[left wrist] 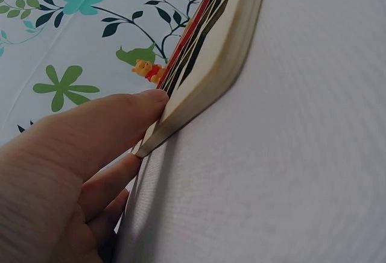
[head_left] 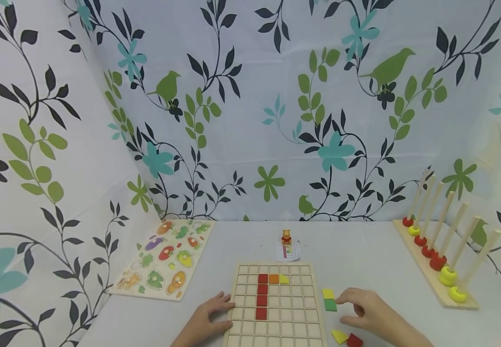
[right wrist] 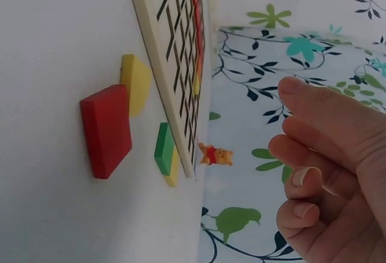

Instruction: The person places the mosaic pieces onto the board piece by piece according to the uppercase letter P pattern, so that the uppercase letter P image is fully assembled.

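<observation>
— If reading left to right round the board (head_left: pixel 285 302), begin where?
— With the puzzle (head_left: pixel 161 293) at 10 o'clock, set aside, apparently, for room.
— And at 9 o'clock?
— Left hand (head_left: pixel 204 313): against the board's edge, probably to stop sliding. Thumb and index spread wide, touching the rim without closing round it.
— On the board?
— See four red tiles (head_left: pixel 261 301) in a column, then, from the top towards 3 o'clock, an orange tile (head_left: pixel 274 279) and a yellow piece (head_left: pixel 284 279).
— At 12?
— Doll (head_left: pixel 286 236), at the far edge of a card (head_left: pixel 288 253), perhaps to weigh down the paper.
— At 3?
— Green tile (head_left: pixel 330 304) touching a yellow tile (head_left: pixel 328 293), presumably placed for easy reach. Near 4, another yellow piece (head_left: pixel 339 336) and a loose red tile (head_left: pixel 355 340).
— Right hand (head_left: pixel 373 308)?
— Beside the green tile; cannot tell whether touching. Fingers loosely bent, thumb and index well parted, nothing held. Forearm slanting in from 4 o'clock.
— Last?
— Rack (head_left: pixel 442 292), at 2 o'clock, well apart, rings kept on pegs.
</observation>
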{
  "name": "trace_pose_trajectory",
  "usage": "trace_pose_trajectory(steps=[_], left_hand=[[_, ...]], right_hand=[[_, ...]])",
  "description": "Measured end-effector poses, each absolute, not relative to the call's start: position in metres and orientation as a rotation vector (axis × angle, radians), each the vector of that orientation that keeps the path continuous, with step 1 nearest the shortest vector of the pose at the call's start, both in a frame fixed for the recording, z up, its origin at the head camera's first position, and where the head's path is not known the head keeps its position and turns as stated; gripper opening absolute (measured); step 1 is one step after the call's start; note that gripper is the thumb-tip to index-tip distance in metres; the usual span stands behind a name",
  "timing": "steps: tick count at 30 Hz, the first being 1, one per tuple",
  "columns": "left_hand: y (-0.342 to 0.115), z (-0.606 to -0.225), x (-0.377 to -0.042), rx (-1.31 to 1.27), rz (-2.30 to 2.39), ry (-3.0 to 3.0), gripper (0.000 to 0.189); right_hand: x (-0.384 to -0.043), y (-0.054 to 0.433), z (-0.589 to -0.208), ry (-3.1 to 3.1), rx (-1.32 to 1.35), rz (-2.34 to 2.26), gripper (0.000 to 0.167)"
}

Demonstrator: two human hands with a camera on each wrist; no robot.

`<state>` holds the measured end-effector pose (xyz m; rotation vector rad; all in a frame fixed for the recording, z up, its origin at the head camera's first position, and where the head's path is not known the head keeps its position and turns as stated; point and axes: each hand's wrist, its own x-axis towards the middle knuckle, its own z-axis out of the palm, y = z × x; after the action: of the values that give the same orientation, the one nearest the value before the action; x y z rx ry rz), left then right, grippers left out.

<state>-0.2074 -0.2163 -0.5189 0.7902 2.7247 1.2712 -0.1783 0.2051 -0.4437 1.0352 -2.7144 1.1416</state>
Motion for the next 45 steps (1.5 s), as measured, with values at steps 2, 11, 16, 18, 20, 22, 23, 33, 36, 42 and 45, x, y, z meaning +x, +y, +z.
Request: trace_pose_trajectory(steps=[2,11,16,18,20,22,23,33,36,42,45], left_hand=[[-0.215,-0.52,-0.205,0.797,1.264,2.725,0.04],[-0.212,-0.519,-0.206,0.807,1.271,2.757,0.04],[-0.214,-0.518,-0.205,0.794,1.299,2.75,0.039],[-0.215,-0.519,-0.205,0.788,1.305,2.731,0.039],[-0.215,-0.52,-0.205,0.78,1.3,2.715,0.039],[-0.215,-0.521,-0.204,0.772,1.292,2.714,0.04],[-0.215,-0.521,-0.204,0.769,1.289,2.718,0.04],[-0.215,-0.518,-0.207,0.807,1.266,2.766,0.04],[-0.215,-0.519,-0.206,0.8,1.247,2.765,0.039],[-0.216,-0.52,-0.205,0.807,1.255,2.76,0.039],[-0.216,-0.519,-0.206,0.817,1.269,2.766,0.039]], right_hand=[[-0.177,0.208,-0.448,-2.702,1.093,1.156,0.027],[-0.172,0.213,-0.457,-2.981,0.92,1.396,0.025],[-0.171,0.214,-0.467,-2.985,0.883,1.377,0.024],[-0.171,0.214,-0.468,-3.005,0.846,1.378,0.025],[-0.17,0.215,-0.47,-3.036,0.803,1.37,0.026],[-0.169,0.215,-0.471,-3.063,0.778,1.346,0.027],[-0.169,0.215,-0.472,-3.075,0.764,1.327,0.028],[-0.172,0.218,-0.478,-3.142,0.689,1.299,0.035],[-0.171,0.219,-0.48,-3.15,0.698,1.337,0.034],[-0.171,0.218,-0.482,-3.147,0.707,1.355,0.033],[-0.173,0.217,-0.481,-3.14,0.718,1.329,0.032]])
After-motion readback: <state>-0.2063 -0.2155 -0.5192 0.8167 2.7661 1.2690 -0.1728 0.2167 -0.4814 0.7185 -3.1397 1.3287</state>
